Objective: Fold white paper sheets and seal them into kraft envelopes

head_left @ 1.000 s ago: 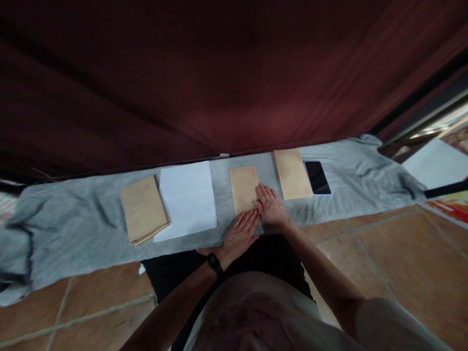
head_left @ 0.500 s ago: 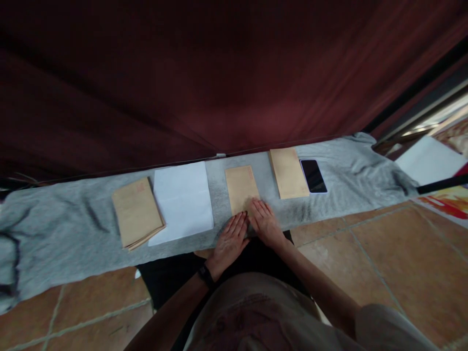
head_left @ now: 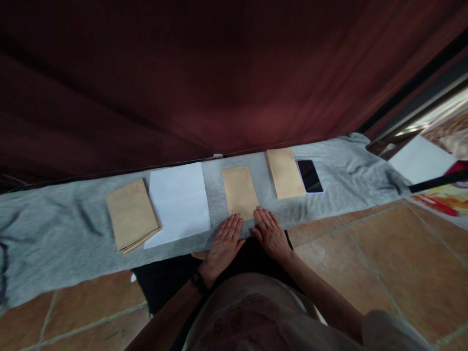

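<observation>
Two flattened hands are mine in the head view: the fingertips of my left hand [head_left: 223, 242] and my right hand [head_left: 272, 234] rest at the near corners of one brown envelope [head_left: 240, 190], fingers stretched out and close together, gripping nothing. That envelope lies flat just beyond my fingertips on the grey cloth [head_left: 73, 239] — smooth, as far as I can see, though whether anything is inside I cannot tell. Past my left hand lies white paper [head_left: 178, 200], flat and unfolded, and farther left a loose brown pile [head_left: 132, 214], its edges fanned and one corner overlapping the paper. Beyond my right hand sits a squarer brown stack [head_left: 286, 174], with a dark-screened phone [head_left: 310, 176] just beside it. By my judgement the work is partway: the single envelope under my hands is laid out and pressed down, and brown paper pieces remain on both sides; which of the two piles is finished, I cannot say. As for writing, small reddish print [head_left: 247, 172] marks the envelope's far right corner — too small to read — and a faint reddish mark shows on the loose pile. The lettering on my shirt [head_left: 252, 312] is too blurred to make out, and I find no readable brand.
</observation>
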Tool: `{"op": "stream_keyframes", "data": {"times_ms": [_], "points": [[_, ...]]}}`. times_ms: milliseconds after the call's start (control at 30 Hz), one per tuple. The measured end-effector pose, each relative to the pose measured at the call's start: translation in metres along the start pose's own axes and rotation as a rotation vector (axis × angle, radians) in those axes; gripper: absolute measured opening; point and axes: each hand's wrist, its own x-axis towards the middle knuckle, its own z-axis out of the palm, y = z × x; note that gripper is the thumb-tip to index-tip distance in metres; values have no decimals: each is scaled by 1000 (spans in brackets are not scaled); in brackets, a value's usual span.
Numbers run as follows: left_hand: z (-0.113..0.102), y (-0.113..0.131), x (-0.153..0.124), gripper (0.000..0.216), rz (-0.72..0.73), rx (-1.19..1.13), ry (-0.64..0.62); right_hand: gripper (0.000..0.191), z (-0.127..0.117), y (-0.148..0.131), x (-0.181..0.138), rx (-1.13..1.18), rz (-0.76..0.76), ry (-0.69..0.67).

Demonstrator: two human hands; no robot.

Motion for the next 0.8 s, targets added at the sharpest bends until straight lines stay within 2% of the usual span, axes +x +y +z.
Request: {"op": "stream_keyframes", "data": {"times_ms": [233, 467, 800], "points": [[-2, 6, 2, 65, -57, -6, 29, 63, 1, 0, -4, 3, 22, 5], [11, 27, 24, 73, 0, -12, -55, 59, 1, 0, -4, -16, 20, -3], [10, 25, 19, 75, 13, 35, -57, 54, 0, -10, -4, 22, -60, -20]]}}
